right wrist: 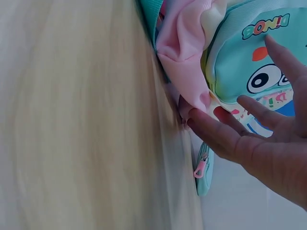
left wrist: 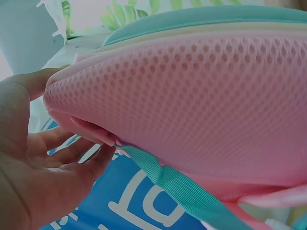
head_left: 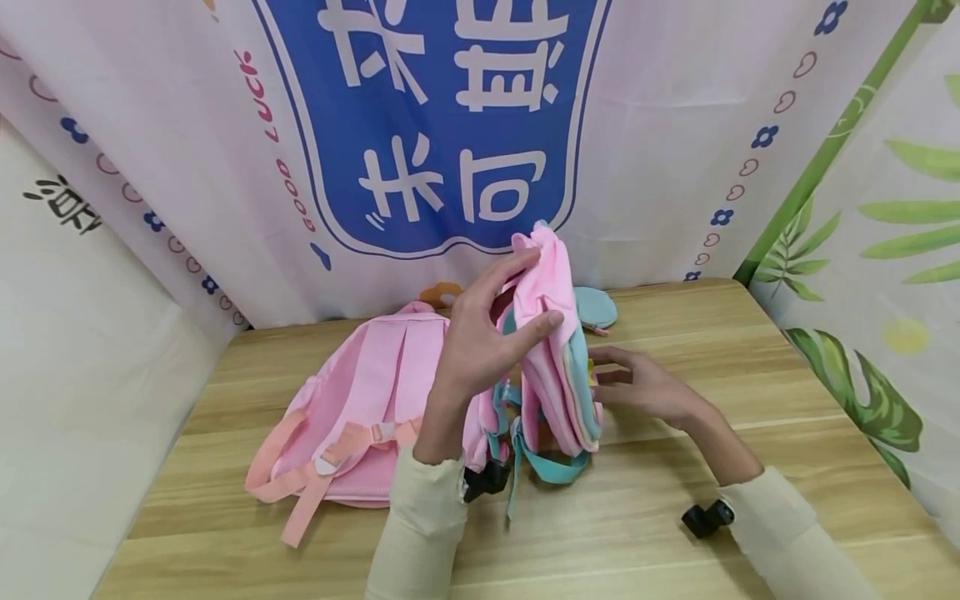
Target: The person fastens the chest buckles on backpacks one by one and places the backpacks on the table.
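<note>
A small pink and teal backpack (head_left: 546, 292) stands upright on the table, its side toward the head camera. My left hand (head_left: 474, 337) grips its top, thumb on one side and fingers on the other. In the left wrist view, the pink mesh back panel (left wrist: 192, 105) and a teal strap (left wrist: 168, 179) show close up. My right hand (head_left: 648, 387) is at the bag's front with fingers spread. The right wrist view shows those fingertips by the teal front panel (right wrist: 264, 52) with a cartoon face; whether they all touch it I cannot tell.
A larger pink backpack (head_left: 397, 358) with peach straps lies left of the small one on the wooden table (head_left: 675, 517). Behind on the right is a round teal zipped pouch (head_left: 596, 308). A printed curtain (head_left: 660, 150) hangs along the table's back edge.
</note>
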The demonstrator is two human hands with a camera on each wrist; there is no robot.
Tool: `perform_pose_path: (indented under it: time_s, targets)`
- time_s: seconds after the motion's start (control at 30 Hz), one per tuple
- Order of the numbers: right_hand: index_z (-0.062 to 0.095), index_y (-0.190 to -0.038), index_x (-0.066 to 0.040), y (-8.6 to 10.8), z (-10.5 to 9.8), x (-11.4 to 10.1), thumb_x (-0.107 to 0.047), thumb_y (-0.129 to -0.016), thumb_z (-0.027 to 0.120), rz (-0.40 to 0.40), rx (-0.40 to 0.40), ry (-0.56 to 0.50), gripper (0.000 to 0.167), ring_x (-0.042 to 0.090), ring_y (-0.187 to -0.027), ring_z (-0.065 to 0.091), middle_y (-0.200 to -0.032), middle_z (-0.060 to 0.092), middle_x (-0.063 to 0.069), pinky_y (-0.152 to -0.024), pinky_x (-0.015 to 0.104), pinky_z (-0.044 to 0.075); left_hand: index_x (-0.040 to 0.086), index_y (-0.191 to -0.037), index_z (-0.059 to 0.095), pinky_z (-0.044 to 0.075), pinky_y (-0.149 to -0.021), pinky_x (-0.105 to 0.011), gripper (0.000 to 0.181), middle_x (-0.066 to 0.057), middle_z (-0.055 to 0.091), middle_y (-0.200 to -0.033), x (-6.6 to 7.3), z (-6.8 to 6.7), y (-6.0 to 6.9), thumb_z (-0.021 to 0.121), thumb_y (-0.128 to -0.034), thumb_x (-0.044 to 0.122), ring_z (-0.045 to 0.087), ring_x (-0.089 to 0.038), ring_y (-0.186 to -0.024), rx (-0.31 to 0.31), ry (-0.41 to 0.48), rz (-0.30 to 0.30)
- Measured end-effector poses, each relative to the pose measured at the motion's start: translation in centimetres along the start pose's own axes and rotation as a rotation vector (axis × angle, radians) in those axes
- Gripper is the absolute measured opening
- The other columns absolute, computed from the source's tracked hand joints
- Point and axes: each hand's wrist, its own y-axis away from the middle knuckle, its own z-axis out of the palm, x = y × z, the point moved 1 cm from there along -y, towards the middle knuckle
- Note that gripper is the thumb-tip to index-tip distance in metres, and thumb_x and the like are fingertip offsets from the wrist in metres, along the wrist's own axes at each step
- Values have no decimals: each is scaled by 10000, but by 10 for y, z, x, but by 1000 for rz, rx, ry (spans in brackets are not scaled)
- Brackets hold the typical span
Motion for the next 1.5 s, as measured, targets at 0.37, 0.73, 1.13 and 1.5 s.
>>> perform_pose_path:
  time_s: [0.37,0.73,1.13,1.5]
  targets:
    - [430,-1606,-52,-2,1,-2,-263,-1034,736,5,-31,-17,682,494,-1484,498,-1653,449,221,-1195,573,474,186,-1525,604,503,-1195,-414,658,-3,567,-1602,0,2,-1,824,-911,270,561,-205,-1442,9,-85,-34]
    - [430,-1612,-101,11,-25,-12,-342,-1048,714,-5,93,30,676,472,-1497,489,-1650,472,170,-1180,600,479,192,-1539,589,532,-1156,-503,692,-2,591,-1582,-1,17,0,818,-895,297,562,-229,-1421,-29,-103,16]
    - [483,-1588,-131,48,-47,-62,-177,-1077,668,-158,327,-9,546,137,-1435,542,-1561,537,5,-1000,119,527,146,-1571,547,474,-1209,-333,748,-10,545,-1622,2,38,-1,851,-892,217,515,-142,-1483,-70,-46,72]
    - [531,-1526,14,64,-43,-90,102,-1020,621,-456,441,-180,521,141,-1396,559,-1497,601,16,-1046,161,543,201,-1645,439,459,-1206,-285,889,40,445,-1696,4,59,0,879,-878,287,502,-142,-1497,-124,-111,83]
